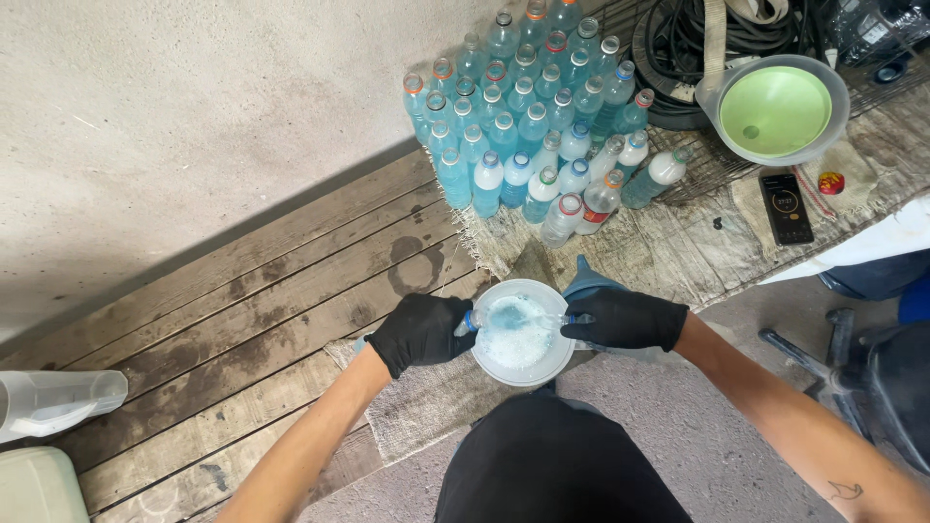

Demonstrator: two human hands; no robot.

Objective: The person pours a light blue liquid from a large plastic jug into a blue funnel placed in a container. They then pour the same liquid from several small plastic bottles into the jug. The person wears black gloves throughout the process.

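Observation:
Both hands wear black gloves. My left hand [421,331] and my right hand [625,320] each grip one end of a clear plastic bottle [513,318], held level over a round white bowl [523,373]. The bottle's neck with a blue ring points to my left hand. Pale blue foamy liquid lies in the bowl under the bottle. A blue object [584,279] pokes out behind my right hand, mostly hidden.
Several bottles of blue liquid [533,126] stand packed against the wall on a wooden bench [242,300]. A green funnel [775,111], a phone [787,208], a red cap [831,182] and black hoses [678,39] lie right. A clear jug [53,402] sits left, a chair base [843,358] right.

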